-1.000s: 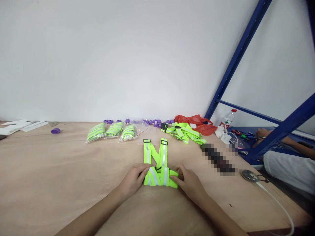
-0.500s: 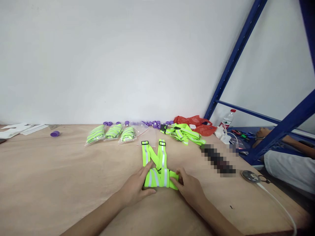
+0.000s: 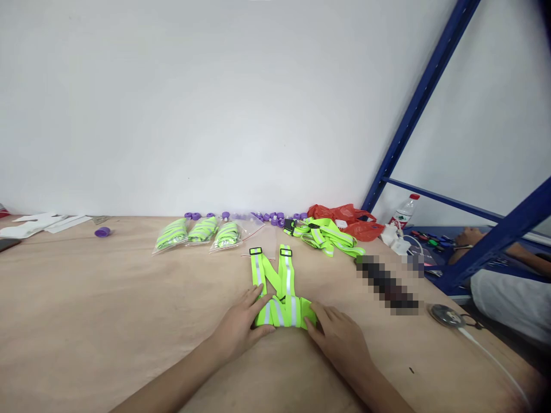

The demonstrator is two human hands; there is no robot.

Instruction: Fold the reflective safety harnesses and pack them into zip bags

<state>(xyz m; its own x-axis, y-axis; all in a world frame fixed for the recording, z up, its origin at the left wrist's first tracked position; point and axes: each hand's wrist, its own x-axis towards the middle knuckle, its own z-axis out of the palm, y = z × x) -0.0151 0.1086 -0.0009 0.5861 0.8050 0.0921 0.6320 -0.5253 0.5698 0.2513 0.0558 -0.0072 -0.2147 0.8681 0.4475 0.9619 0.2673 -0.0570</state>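
Flat on the table in front of me lies a neon-yellow reflective strap vest (image 3: 280, 311), its lower part folded into a compact bundle with silver stripes. Two straps with black slide buckles extend from it toward the wall. My left hand (image 3: 241, 321) grips the bundle's left end, fingers over the top and thumb along the near edge. At the right end, my right hand (image 3: 338, 332) is closed round the folded strap, with its thumb at the near corner; the fingertips are partly hidden.
Behind the vest are several clear bags of folded vests (image 3: 171, 234), a loose strap vest (image 3: 329, 235), purple caps (image 3: 271, 218) and a red plastic bag (image 3: 340, 214). To the right are a round corded device (image 3: 447, 315), a blue frame (image 3: 413, 103) and another person's arm (image 3: 523, 255).
The right strap end, pinched and sticking out before, now sits tucked against the bundle under my right hand. My left hand stays at the left end. The view has shifted slightly.
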